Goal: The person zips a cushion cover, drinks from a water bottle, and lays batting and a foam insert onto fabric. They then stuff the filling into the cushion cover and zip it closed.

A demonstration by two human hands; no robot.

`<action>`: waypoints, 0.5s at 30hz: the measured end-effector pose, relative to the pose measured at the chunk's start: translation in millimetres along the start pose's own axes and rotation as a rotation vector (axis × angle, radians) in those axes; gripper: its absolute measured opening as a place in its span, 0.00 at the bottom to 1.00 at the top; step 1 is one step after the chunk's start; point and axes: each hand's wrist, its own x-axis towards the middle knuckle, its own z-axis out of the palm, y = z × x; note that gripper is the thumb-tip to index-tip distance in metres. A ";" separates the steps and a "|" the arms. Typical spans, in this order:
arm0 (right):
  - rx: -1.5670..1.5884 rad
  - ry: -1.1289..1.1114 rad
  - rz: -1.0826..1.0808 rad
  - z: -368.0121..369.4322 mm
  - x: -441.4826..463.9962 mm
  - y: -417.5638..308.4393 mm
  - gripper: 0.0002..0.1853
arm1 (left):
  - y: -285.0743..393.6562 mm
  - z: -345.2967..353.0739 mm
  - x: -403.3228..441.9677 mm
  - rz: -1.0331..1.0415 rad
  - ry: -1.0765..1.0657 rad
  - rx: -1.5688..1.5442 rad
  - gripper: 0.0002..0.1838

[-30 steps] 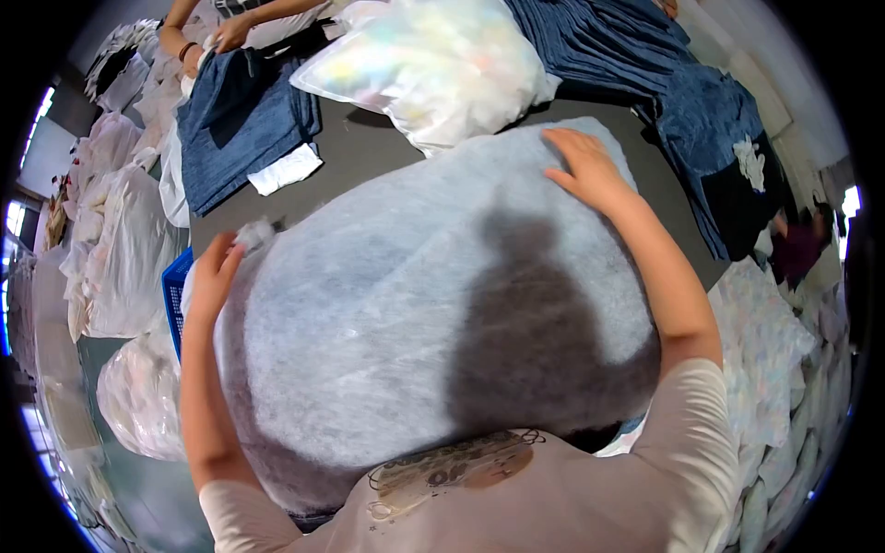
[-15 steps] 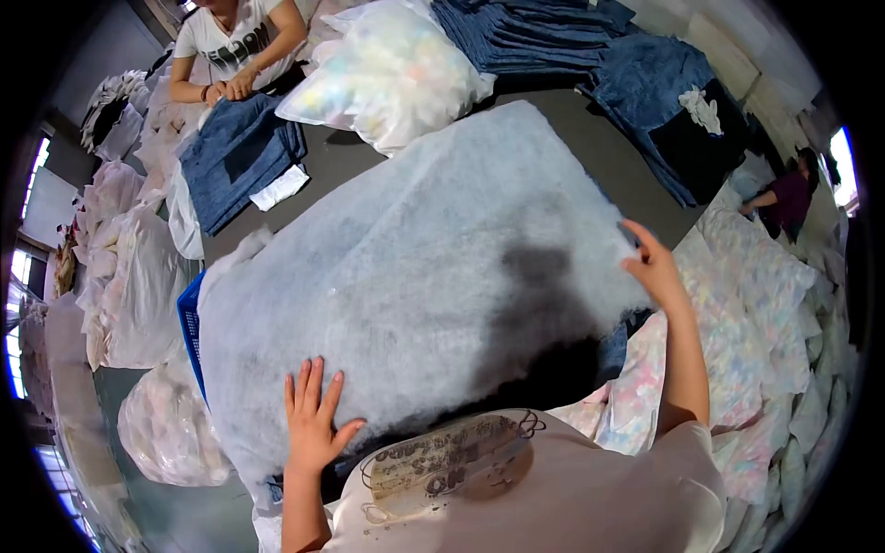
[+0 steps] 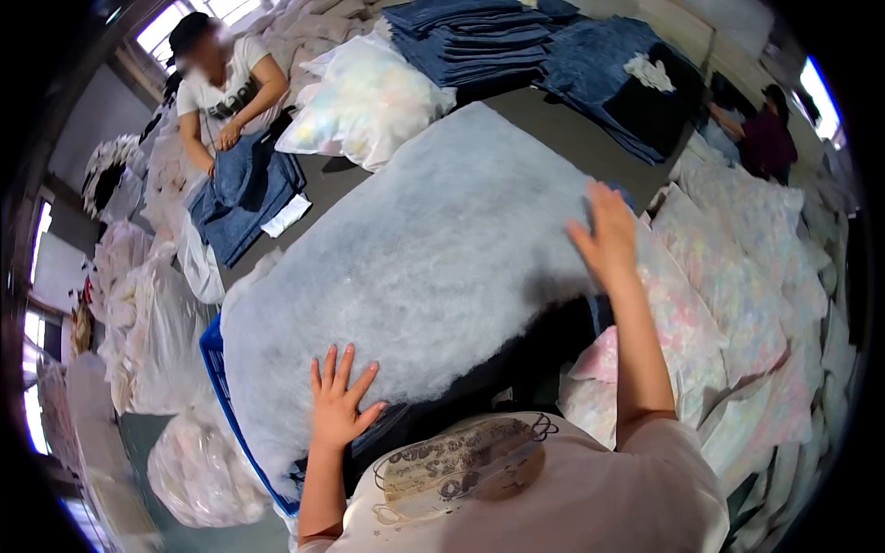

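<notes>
Grey tabletop [image 3: 527,112] lies beneath white batting [image 3: 433,240]; your left hand [image 3: 339,407], fingers spread, and right hand [image 3: 610,241], thumb apart, touch it. Your shirt lettering [image 3: 452,461] is unreadable.

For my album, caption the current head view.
Two bare hands, left and right, spread over white batting beside folded denim.

Both hands [image 3: 341,405] [image 3: 608,241] palm-down (fingers spread), arms apart.

Grey tbl. [image 3: 323,191], wht. batting sheet [image 3: 415,230] over near part; beyond, L–R: blue cloth [image 3: 247,203], filled wht. bag [image 3: 373,101], blue stack [image 3: 466,44], blue-blk. pile [image 3: 599,69].
</notes>
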 end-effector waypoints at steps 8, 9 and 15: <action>0.166 0.108 0.085 77.6 -88.1 18.3 0.29 | -6.8 12.6 -14.4 0.039 0.123 -0.008 0.32; 0.193 0.149 0.056 74.3 -107.3 14.3 0.29 | -5.6 13.1 -17.6 0.039 0.133 -0.009 0.32; 0.324 -0.133 0.258 -32.2 -300.3 -0.1 0.29 | 4.9 17.0 -22.8 0.062 0.148 0.085 0.31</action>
